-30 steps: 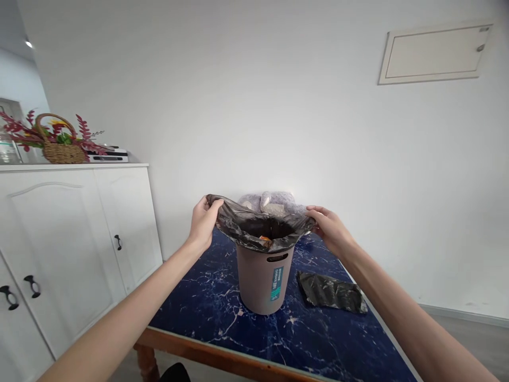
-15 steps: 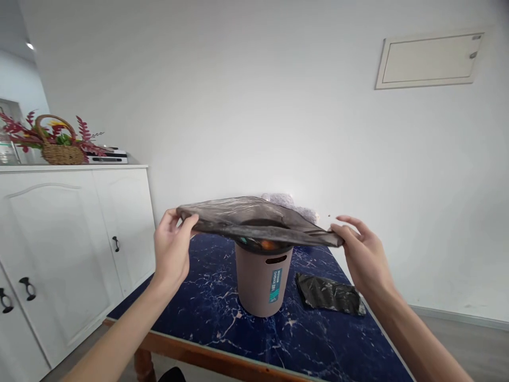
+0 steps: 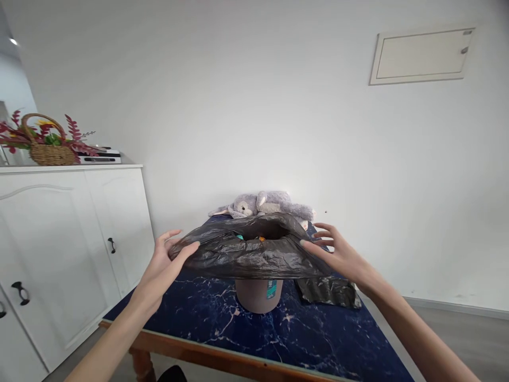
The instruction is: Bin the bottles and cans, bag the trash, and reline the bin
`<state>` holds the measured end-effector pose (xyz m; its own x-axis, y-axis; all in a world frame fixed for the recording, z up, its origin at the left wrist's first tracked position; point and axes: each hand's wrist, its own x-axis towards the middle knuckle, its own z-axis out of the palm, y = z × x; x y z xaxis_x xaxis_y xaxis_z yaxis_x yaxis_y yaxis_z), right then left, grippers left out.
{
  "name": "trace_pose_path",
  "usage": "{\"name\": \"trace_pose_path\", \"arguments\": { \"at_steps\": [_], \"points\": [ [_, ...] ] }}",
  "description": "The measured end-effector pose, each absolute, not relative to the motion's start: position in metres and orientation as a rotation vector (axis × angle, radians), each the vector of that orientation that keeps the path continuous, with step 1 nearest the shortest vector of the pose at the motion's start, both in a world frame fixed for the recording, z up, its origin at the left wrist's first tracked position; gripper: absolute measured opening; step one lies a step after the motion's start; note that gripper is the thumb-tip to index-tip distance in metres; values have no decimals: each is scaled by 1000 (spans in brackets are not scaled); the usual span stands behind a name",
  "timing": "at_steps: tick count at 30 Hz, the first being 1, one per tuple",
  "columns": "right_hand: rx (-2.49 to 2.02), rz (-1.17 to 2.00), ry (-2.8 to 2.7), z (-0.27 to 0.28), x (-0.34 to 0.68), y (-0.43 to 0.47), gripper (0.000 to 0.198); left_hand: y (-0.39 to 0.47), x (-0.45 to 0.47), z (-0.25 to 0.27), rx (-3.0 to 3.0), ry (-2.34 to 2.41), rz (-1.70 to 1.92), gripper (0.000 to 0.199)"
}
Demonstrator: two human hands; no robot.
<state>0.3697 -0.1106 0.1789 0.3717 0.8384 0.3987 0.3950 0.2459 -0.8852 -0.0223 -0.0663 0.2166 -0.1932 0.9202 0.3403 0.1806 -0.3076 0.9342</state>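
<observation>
A black garbage bag lies draped over the mouth of a brownish-pink garbage bin, hiding its rim and most of its upper wall. Through the bag's opening, bits of green and orange show inside the bin. At the bag's left end, my left hand has the plastic between its thumb and fingers. On the right side, my right hand is open, its fingers apart and its thumb lying against the bag.
Behind the bin a grey plush rabbit lies on the blue marbled table. Another folded black bag rests to the bin's right. At left stands a white cabinet topped by a flower basket.
The bag has come down over the bin's rim, its front edge now lower. Both hands have lowered, the right one moving inward and loosening its pinch. More of the plush rabbit shows.
</observation>
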Motion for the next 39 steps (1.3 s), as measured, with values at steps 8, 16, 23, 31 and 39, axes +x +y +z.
{"name": "trace_pose_path", "arguments": {
  "at_steps": [8, 16, 23, 31, 39],
  "points": [
    [-1498, 172, -1535, 191, 380, -89, 29, -37, -18, 231, 1636, 1315, 1418, 53],
    [-1314, 526, -1291, 187, 401, -98, 61, -20, -31, 231, 1507, 993, 1708, 54],
    [-1212, 524, -1141, 175, 400, -112, 55, -35, -28, 238, 1526, 870, 1819, 39],
    [-1077, 683, -1017, 128, 413, -115, 48, -52, -46, 226, 1568, 813, 1726, 39],
    [-802, 924, -641, 61, 387, -112, 31, -49, -41, 124, 1042, 716, 1676, 51]
  ]
}}
